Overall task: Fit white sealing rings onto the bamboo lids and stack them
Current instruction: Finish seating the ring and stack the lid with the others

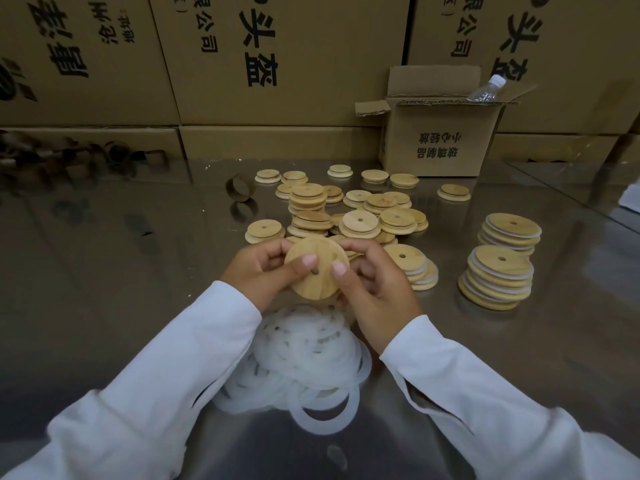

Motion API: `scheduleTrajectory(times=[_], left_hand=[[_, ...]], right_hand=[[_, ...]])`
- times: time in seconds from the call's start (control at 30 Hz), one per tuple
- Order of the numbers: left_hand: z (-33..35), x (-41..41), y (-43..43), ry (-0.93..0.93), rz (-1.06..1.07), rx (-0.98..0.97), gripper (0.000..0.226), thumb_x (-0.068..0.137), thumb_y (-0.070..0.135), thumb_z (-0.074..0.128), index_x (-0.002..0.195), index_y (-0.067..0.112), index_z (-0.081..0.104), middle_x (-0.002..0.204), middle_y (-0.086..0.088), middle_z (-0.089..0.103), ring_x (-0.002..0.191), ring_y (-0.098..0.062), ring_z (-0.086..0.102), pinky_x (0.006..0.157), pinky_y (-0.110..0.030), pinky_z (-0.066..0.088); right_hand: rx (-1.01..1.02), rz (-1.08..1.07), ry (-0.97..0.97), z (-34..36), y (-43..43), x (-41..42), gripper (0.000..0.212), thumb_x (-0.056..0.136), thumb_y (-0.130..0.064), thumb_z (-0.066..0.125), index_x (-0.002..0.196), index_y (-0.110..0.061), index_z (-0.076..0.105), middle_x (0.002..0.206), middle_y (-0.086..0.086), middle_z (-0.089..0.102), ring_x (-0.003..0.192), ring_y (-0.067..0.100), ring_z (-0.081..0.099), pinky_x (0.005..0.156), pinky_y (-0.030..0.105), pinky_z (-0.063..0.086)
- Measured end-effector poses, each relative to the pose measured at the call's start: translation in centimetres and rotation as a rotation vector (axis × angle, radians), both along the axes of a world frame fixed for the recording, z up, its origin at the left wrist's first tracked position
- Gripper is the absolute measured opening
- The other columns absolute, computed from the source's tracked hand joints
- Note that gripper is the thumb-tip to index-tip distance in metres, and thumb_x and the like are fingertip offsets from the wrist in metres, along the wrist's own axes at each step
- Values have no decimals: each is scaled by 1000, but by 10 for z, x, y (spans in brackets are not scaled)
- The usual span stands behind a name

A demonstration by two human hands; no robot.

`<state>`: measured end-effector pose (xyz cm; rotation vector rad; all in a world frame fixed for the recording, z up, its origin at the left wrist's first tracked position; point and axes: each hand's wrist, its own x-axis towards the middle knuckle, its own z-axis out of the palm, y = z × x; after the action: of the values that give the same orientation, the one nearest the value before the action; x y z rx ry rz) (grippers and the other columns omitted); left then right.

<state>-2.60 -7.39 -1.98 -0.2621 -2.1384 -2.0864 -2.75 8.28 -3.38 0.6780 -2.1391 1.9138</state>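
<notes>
Steel table bears the ring pile; above it, left hand and right hand both pinch one lid, so press evenly round its rim to seat the seal before stacking.

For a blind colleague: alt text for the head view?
The left hand and right hand grip one bamboo lid above a heap of white rings on a shiny table. Beyond lie loose lids; ringed stacks stand at right, cardboard boxes behind.

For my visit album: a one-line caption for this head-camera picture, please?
Over a heap of white sealing rings, the left hand and right hand hold a bamboo lid, ringed stacks at right.
</notes>
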Motion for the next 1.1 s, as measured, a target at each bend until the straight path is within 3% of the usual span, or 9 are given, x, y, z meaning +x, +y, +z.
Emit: scheduleTrajectory(times=[0.1, 0.27, 0.33, 0.43, 0.5, 0.63, 0.83, 0.97, 1.1], left_hand=[[1, -4, -4, -72, 48, 178, 22, 62, 28, 63, 74, 9, 61, 64, 2, 65, 61, -10, 64, 57, -23, 55], [0, -6, -9, -142, 77, 303, 25, 63, 30, 63, 80, 11, 61, 72, -1, 67, 71, -15, 67, 58, -29, 57], [0, -7, -8, -166, 78, 322, 28, 64, 29, 63, 84, 10, 62, 88, -8, 66, 86, -24, 65, 62, -35, 58], [1, -7, -5, -182, 66, 359, 25, 65, 27, 61, 83, 9, 59, 94, -12, 63, 89, -28, 64, 57, -34, 57], [2, -7, -3, -185, 68, 359, 22, 66, 26, 61, 81, 10, 58, 94, -12, 62, 88, -28, 64, 57, -33, 57], [3, -7, -3, -206, 81, 387, 14, 79, 21, 57, 86, 9, 58, 95, -12, 62, 87, -28, 64, 56, -34, 58], [5, -7, -12, -289, 178, 587, 42, 90, 22, 52, 125, 0, 49, 121, -24, 56, 103, -39, 60, 62, -39, 59], [5, -5, -11, -311, 177, 555, 39, 90, 21, 52, 125, 5, 52, 119, -22, 59, 92, -34, 65, 55, -36, 58], [6, -2, 1, -424, 79, 463, 33, 89, 34, 50, 110, 10, 59, 105, -14, 66, 75, -25, 70, 48, -33, 55]], right_hand=[[100, -109, -18, -2, 3, -3, 7, 90, -30, 51, 94, -33, 56, 74, -4, 61, 71, 11, 56, 70, 28, 47], [685, -207, 30, -12, 6, -10, 30, 88, -39, 51, 72, -16, 62, 70, -10, 39, 80, 17, 45, 71, 29, 35], [703, -175, 8, -13, 4, -10, 27, 82, -47, 57, 75, -22, 67, 72, -12, 40, 85, 14, 44, 73, 29, 37], [689, -111, 0, -13, 2, -9, 15, 75, -46, 65, 77, -32, 68, 75, -14, 44, 90, 10, 45, 78, 28, 41], [650, -82, -42, -12, 1, -9, 7, 74, -40, 69, 73, -35, 64, 79, -14, 48, 92, 11, 50, 83, 30, 44], [476, -64, -89, -9, 0, -7, 25, 73, -22, 72, 62, -37, 56, 84, -14, 54, 82, 4, 56, 79, 21, 45], [12, 68, -108, 3, 2, -5, 23, 76, -3, 69, 67, -24, 65, 68, -12, 64, 69, 2, 59, 69, 13, 48], [-212, 81, -193, 9, 7, -10, 23, 77, -1, 67, 70, -22, 65, 63, -13, 66, 64, 1, 59, 62, 12, 47], [-332, 3, -344, 11, 7, -11, 18, 78, -5, 67, 70, -21, 67, 59, -6, 67, 55, 3, 60, 53, 13, 46]])
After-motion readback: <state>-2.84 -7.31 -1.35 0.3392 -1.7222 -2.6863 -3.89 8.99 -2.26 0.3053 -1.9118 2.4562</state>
